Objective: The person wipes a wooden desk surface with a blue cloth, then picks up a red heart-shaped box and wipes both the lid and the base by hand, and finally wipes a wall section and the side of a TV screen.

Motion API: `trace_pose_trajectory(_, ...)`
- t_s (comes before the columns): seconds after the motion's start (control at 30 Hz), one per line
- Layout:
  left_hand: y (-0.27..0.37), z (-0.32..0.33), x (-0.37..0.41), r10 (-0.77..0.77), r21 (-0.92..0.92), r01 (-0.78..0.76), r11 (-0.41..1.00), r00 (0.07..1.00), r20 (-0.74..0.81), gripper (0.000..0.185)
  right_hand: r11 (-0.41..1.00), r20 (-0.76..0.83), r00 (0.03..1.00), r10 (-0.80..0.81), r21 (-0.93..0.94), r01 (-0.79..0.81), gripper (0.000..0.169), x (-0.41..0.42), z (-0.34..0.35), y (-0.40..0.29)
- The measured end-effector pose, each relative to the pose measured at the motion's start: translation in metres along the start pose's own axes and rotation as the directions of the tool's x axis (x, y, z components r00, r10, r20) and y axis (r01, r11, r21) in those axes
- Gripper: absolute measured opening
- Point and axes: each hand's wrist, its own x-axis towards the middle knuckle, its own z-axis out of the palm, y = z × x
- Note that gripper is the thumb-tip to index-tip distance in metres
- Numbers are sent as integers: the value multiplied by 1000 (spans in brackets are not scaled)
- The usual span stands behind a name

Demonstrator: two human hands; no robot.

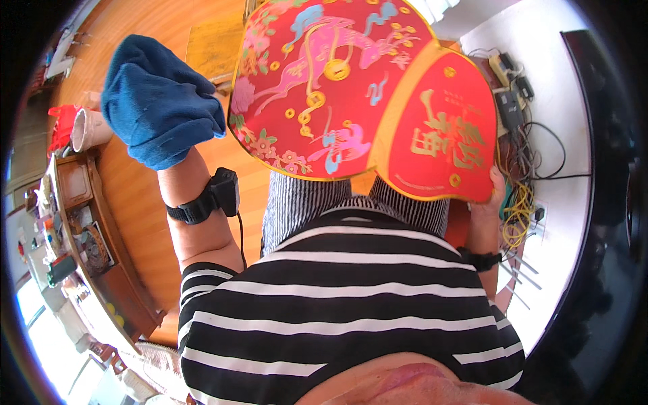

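Note:
A blue cloth (162, 101) wraps over my left hand, which holds it raised at the upper left. The folds hide the fingers, and only the wrist shows below them. At the right, my right hand (495, 188) grips the lower right edge of a red, flat, gourd-shaped decoration (349, 101). This panel has a gold rim, a pink deer, flowers, coins and gold writing. It lies sideways across the view above my legs, its large lobe to the left and its small lobe to the right. A gap separates the cloth from the panel in the picture.
Tangled cables and adapters (516, 101) and a coiled yellow cable (517, 207) lie along the white wall at the right, beside a large black screen (607, 202). A wooden cabinet (116, 283) and a white bin (91, 130) stand left. A wooden stool (212, 48) is ahead.

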Motion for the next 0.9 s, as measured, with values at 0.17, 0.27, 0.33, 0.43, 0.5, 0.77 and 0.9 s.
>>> trace_pose_trajectory(0.17, 0, 28, -53, -223, 76, 223, 972, 975, -9, 23, 995, -50, 996, 74, -66, -78, 60, 4, 22, 17)
trace_pose_trajectory(0.27, -11, 71, -88, -316, 163, 321, 933, 947, -59, 17, 988, -110, 992, 58, -137, -73, 66, 0, 20, 24)
trace_pose_trajectory(0.33, 31, 89, -80, -293, 749, -84, 657, 887, 356, 20, 989, -95, 994, 45, -133, -58, 66, -2, 22, 23)
trace_pose_trajectory(0.43, 63, 106, -72, -286, 740, -68, 669, 896, 340, 19, 989, -80, 996, 31, -142, -43, 66, -2, 27, 23)
trace_pose_trajectory(0.5, 63, 110, -71, -240, 752, -143, 644, 895, 376, 19, 988, -80, 996, 33, -146, -44, 67, 0, 27, 23)
trace_pose_trajectory(0.77, 90, 130, -50, -283, 716, -253, 651, 795, 537, 20, 993, -63, 997, 41, -109, -48, 67, 2, 22, 26)
trace_pose_trajectory(0.9, 101, 169, -51, 116, 430, -416, 802, 813, 571, 16, 985, -34, 999, 12, -171, -18, 67, 4, 26, 29)
